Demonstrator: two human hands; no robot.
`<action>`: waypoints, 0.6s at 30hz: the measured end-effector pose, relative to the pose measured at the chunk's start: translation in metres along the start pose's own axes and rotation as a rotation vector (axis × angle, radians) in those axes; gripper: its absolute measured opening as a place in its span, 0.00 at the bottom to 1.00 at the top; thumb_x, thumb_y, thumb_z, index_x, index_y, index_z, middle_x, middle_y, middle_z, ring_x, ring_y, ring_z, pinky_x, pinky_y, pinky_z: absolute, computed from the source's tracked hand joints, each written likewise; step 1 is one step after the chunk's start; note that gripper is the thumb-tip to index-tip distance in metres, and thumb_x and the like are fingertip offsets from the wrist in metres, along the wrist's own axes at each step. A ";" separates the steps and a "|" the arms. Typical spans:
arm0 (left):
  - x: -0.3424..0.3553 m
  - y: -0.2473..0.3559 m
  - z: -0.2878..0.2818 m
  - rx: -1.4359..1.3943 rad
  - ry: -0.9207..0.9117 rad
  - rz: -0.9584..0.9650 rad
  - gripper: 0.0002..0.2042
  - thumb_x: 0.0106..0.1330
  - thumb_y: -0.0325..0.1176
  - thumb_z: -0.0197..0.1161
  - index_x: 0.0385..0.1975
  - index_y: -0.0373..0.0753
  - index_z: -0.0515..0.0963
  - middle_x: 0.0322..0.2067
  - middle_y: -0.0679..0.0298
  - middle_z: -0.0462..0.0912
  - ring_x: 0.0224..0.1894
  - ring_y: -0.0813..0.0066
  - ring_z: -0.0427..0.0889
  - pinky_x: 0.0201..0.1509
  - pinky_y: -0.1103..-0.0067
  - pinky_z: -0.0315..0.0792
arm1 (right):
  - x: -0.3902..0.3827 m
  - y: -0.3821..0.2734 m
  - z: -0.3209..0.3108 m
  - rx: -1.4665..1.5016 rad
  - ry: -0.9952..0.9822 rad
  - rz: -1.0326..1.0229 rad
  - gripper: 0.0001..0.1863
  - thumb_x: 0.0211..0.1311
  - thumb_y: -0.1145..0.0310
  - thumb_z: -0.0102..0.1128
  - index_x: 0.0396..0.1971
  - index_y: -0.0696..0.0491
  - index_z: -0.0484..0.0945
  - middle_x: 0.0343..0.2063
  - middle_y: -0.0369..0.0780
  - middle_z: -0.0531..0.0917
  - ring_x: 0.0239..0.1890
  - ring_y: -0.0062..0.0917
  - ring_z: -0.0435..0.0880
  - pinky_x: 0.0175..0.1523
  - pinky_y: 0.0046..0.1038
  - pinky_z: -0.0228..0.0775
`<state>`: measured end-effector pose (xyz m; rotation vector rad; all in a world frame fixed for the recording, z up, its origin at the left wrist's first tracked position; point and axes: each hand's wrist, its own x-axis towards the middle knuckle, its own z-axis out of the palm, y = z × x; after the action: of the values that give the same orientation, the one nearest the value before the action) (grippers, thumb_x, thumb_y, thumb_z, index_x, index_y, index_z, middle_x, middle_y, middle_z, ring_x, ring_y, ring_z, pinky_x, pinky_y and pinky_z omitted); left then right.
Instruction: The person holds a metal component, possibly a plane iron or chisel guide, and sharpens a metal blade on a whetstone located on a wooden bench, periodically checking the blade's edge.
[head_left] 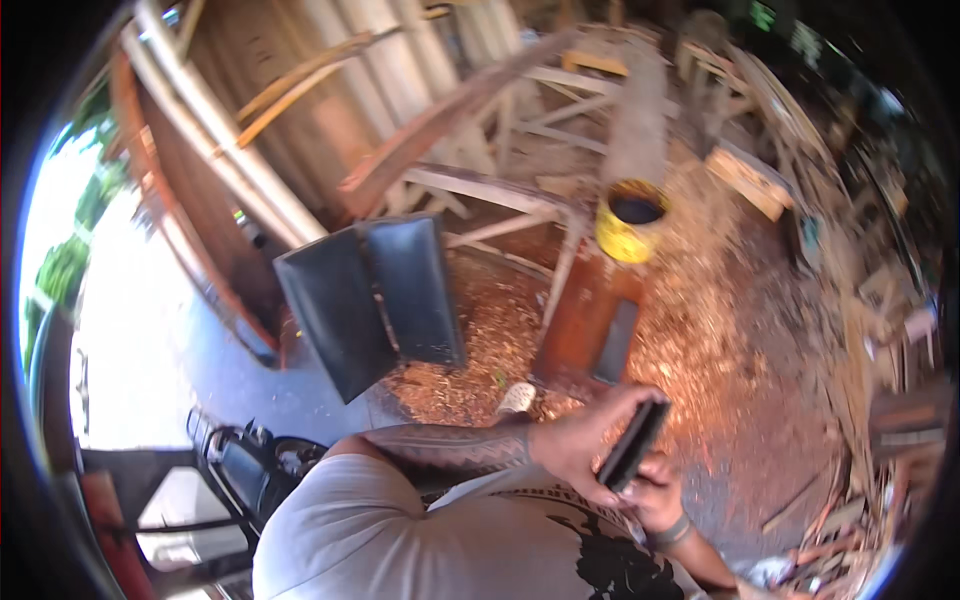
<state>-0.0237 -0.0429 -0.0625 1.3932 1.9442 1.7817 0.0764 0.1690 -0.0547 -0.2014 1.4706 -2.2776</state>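
By the near edge of the brown bench (577, 318) — yellow bucket (624, 240) at its far end, shavings (700, 300) around — the left hand (573, 444) pinches a dark slab (634, 445), the right hand (656, 495) curled alongside, grip unclear.

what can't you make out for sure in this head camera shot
Dark flat object, head view: seen nearly edge-on, so its broad face is turned away.
Right grip, head view: blur and overlap with that object leave its hold unclear.
Yellow bucket, head view: inside too dark and blurred.
Motorcycle, head view: partly covered by the white shirt.
Wood scraps, head view: blurred, cut off by the dark rim.
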 end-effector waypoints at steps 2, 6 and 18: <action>0.000 -0.004 0.003 -0.112 -0.060 -0.039 0.68 0.39 0.53 0.89 0.80 0.30 0.55 0.70 0.47 0.68 0.75 0.50 0.68 0.79 0.60 0.63 | -0.007 0.020 -0.006 0.057 0.056 -0.017 0.16 0.66 0.66 0.76 0.48 0.61 0.89 0.35 0.37 0.91 0.32 0.17 0.86 0.37 0.21 0.76; -0.009 -0.019 -0.013 0.016 -0.038 0.054 0.69 0.35 0.54 0.89 0.80 0.32 0.56 0.70 0.46 0.69 0.72 0.46 0.72 0.77 0.61 0.66 | 0.008 0.028 -0.039 -0.045 -0.021 0.160 0.18 0.62 0.67 0.84 0.47 0.57 0.87 0.37 0.36 0.90 0.36 0.23 0.89 0.40 0.27 0.81; -0.075 -0.014 -0.054 -0.230 0.259 -0.257 0.66 0.33 0.59 0.92 0.74 0.32 0.63 0.61 0.52 0.74 0.66 0.53 0.77 0.72 0.63 0.71 | 0.099 0.050 -0.017 -0.119 -0.327 0.523 0.39 0.71 0.74 0.70 0.80 0.58 0.66 0.75 0.42 0.73 0.77 0.35 0.72 0.79 0.40 0.67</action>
<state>-0.0254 -0.1314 -0.0935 0.8357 1.8561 2.0575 -0.0054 0.1241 -0.1167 -0.1864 1.3016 -1.6569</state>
